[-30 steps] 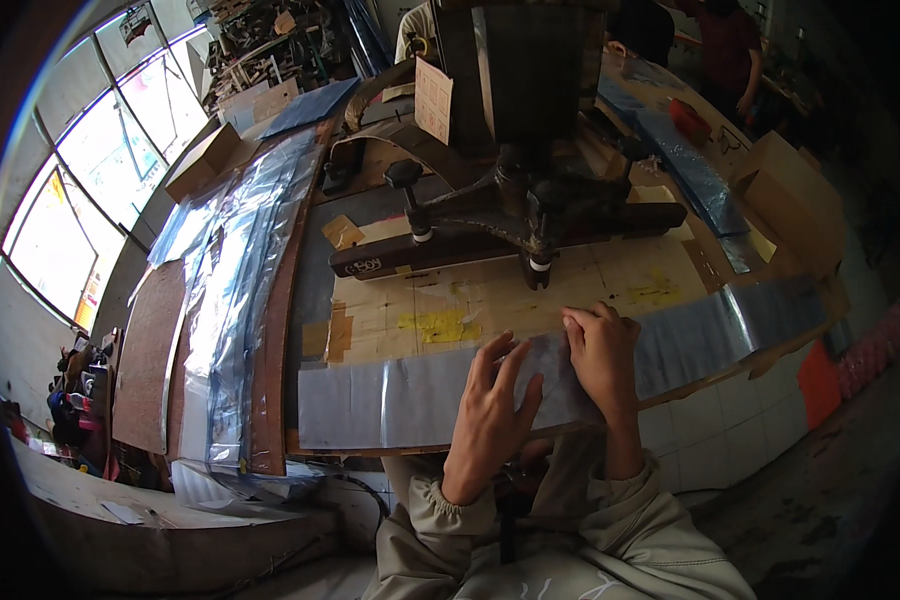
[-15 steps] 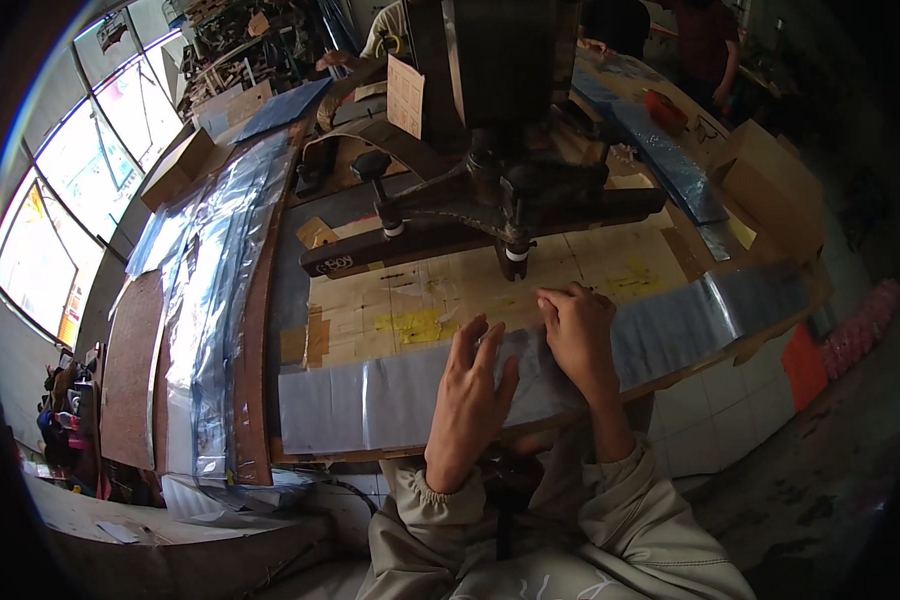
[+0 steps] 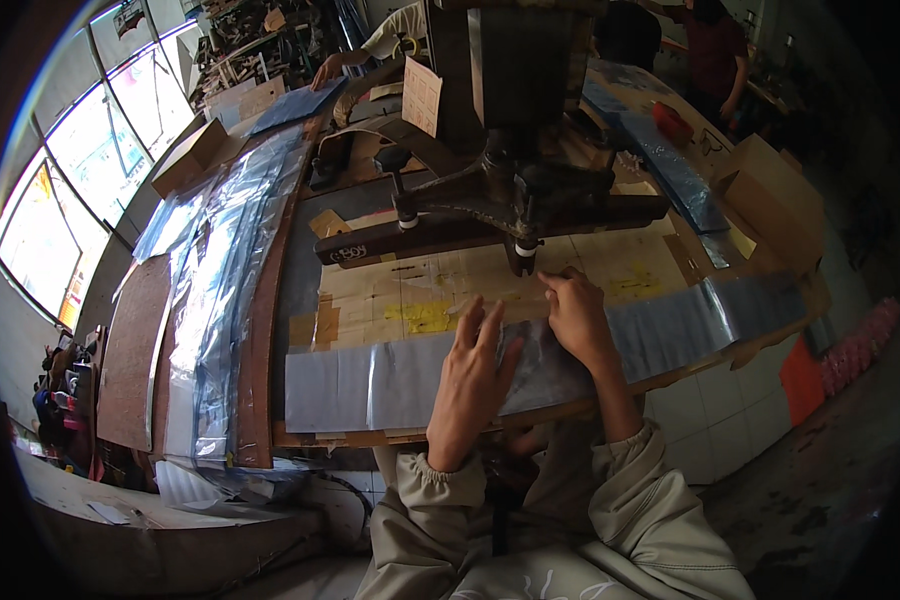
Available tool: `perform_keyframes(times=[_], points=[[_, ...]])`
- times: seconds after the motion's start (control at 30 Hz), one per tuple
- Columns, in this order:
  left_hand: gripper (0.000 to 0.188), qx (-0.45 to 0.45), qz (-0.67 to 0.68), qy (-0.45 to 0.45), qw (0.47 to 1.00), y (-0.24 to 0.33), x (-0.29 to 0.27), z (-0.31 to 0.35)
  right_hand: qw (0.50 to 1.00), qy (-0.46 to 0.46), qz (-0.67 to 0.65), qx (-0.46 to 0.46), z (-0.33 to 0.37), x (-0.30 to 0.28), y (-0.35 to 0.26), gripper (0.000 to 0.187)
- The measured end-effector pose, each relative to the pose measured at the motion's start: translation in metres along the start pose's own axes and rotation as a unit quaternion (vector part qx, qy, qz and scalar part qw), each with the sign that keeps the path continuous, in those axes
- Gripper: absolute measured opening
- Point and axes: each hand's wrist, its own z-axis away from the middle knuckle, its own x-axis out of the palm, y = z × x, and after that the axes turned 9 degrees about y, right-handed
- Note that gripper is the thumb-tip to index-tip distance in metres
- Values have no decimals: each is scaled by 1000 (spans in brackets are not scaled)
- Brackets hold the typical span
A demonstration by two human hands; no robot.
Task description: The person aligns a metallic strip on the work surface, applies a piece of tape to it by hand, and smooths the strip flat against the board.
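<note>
Workshop, head view: tall windows (image 3: 55, 240) at left; worktable with film-wrapped blue strips (image 3: 232, 270) along its left side, cardboard box (image 3: 192, 157) at far left, open carton (image 3: 780, 210) at right. Dark metal press (image 3: 515, 190), its crossbar (image 3: 400, 243) above a pale wooden board (image 3: 370, 296) marked with yellow patches. Grey sheet (image 3: 328, 390), one, long, lying along the table's near edge, in front of the pale board. Left hand (image 3: 465, 375): fingers extended, thumb apart, over the grey sheet; contact uncertain; no held object visible. Right hand (image 3: 578, 318): half-curled, fingertips near the press foot (image 3: 523, 255); cannot tell whether anything is pinched. Co-worker's hand (image 3: 328, 72): at a blue sheet (image 3: 292, 106), far left.
</note>
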Motion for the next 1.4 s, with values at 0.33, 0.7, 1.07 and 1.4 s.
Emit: perform_keyframes(times=[0.33,0.7,1.07,1.4], points=[[72,1,-153,-72,986,-8,-27,16,992,44,-122,4,-8,6,0,23],[83,25,-100,-81,991,-8,-32,13,989,30,-126,71,-17,8,11,22],[72,90,-163,-119,975,-4,-36,22,988,-6,-139,69,-3,5,6,24],[72,95,-178,-108,973,-4,-34,24,990,32,-122,61,-3,12,6,23]])
